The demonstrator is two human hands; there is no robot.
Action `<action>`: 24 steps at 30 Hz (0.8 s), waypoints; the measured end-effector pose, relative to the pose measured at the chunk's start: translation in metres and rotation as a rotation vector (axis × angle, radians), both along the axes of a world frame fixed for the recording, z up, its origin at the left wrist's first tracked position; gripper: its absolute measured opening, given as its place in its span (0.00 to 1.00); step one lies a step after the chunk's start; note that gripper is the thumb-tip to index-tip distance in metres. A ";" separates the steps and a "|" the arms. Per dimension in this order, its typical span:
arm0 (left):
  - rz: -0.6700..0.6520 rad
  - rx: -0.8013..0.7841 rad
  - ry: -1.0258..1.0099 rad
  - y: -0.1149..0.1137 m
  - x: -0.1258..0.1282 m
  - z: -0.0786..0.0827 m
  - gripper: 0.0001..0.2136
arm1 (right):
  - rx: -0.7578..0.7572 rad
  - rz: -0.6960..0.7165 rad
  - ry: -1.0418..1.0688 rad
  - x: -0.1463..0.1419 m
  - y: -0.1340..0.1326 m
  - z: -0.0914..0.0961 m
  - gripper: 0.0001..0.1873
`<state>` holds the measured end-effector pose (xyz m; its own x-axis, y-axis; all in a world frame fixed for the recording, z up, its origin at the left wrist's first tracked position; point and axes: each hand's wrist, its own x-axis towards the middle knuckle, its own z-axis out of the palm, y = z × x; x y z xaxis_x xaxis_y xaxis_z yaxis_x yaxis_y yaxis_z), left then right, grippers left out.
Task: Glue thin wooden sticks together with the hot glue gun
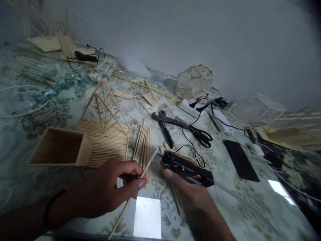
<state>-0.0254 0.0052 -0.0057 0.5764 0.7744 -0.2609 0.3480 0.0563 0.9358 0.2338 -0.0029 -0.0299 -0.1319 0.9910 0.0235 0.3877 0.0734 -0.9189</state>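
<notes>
Between the thumb and fingers of my left hand [117, 185] is a thin wooden stick [120, 216], slanting up to the right. My right hand [192, 190] grips a black hot glue gun [188, 167], a long glue stick [240, 197] trailing from its back. The gun's nozzle is right by the stick's upper end; whether they touch I cannot tell. Just beyond my hands lies a bundle of loose wooden sticks [142, 144]. Left of it stands a stick-built model with an open box [60, 147], a slatted base [112, 144] and a pyramid-shaped frame [102, 107].
Black-handled scissors [200, 135] and a black cutter [165, 129] lie beyond the glue gun. A power strip [189, 107] with cords, a dark phone [241, 160] and a lattice ball [195, 81] are to the right. Plastic-wrapped sticks [102, 68] lie at the back left.
</notes>
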 end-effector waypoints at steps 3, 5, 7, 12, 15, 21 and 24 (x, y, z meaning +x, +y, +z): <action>-0.011 -0.004 0.019 0.000 0.001 0.002 0.11 | 0.012 -0.010 0.014 0.001 -0.001 -0.004 0.14; -0.015 0.001 0.024 0.001 0.001 0.004 0.11 | 0.033 -0.062 0.014 0.003 -0.004 -0.010 0.14; -0.014 0.009 0.026 0.000 0.002 0.004 0.11 | 0.053 -0.137 0.012 0.006 -0.008 -0.017 0.15; -0.013 -0.005 0.028 -0.001 0.000 0.002 0.12 | 0.061 -0.095 0.009 0.008 -0.006 -0.017 0.14; -0.008 -0.006 0.021 -0.001 -0.001 0.001 0.12 | 0.047 -0.025 -0.010 0.002 0.001 -0.006 0.12; -0.020 -0.015 0.037 0.001 -0.003 0.003 0.12 | 0.004 -0.191 -0.065 0.005 0.014 0.008 0.19; -0.018 -0.004 0.006 0.003 -0.004 0.004 0.12 | 0.023 -0.289 0.058 0.027 0.019 0.017 0.20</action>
